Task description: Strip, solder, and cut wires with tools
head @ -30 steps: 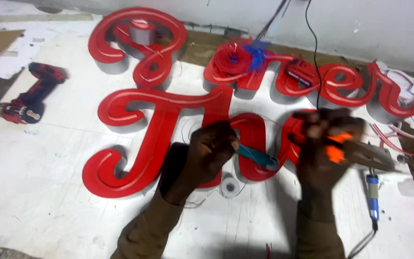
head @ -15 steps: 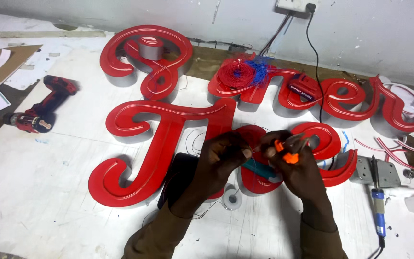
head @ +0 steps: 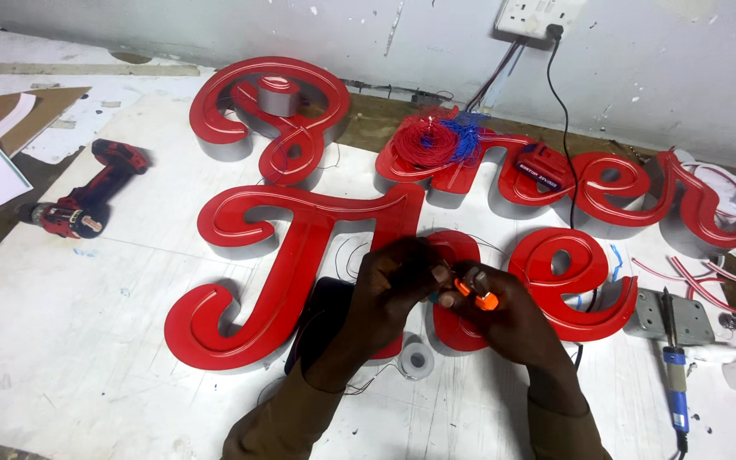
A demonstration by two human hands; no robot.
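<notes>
Large red channel letters [head: 300, 247] with silver sides lie on a white board. My left hand [head: 393, 285] and my right hand [head: 504, 315] meet over the lower letters. The right hand grips a small tool with orange handles [head: 477, 294]. The left hand pinches something small at the tool's tip, likely a thin wire; a teal piece [head: 433, 296] shows between the hands. Thin wires trail from under the left wrist toward a small spool [head: 416, 361] on the board.
A red cordless drill [head: 87, 200] lies at left. A bundle of red and blue wire [head: 436, 140] rests on the upper letters, beside a red battery pack [head: 540, 170]. A blue-handled soldering iron [head: 675, 375] and metal plate [head: 675, 317] lie at right. A wall socket [head: 538, 17] is above.
Both hands have drawn closer together over the lower letters, and the orange-handled tool now sits right at the left fingertips. The view has shifted slightly.
</notes>
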